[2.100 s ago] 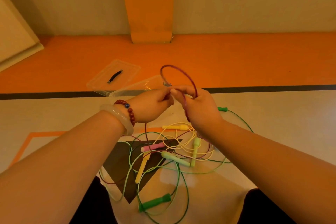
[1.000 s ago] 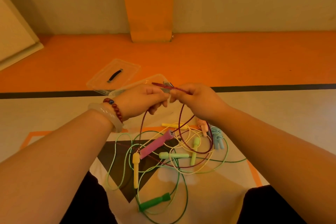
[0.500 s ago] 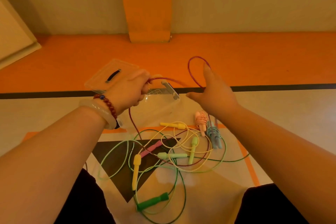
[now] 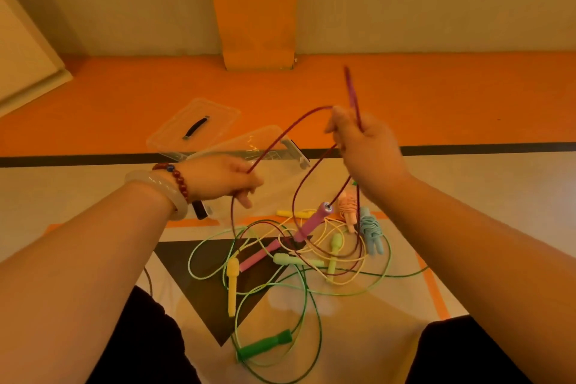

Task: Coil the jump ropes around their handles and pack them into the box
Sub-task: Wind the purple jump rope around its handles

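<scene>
Beige wall point(image 4: 124, 0), orange pillar point(image 4: 252, 3), orange floor band point(image 4: 436, 93), possibly vinyl

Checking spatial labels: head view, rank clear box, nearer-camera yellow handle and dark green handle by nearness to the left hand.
1. clear box, just behind the left hand
2. yellow handle, below it
3. dark green handle, bottom centre

light: warm, dim amber cast | shadows: soft | blur: raised hand | edges: wide-angle bowing
</scene>
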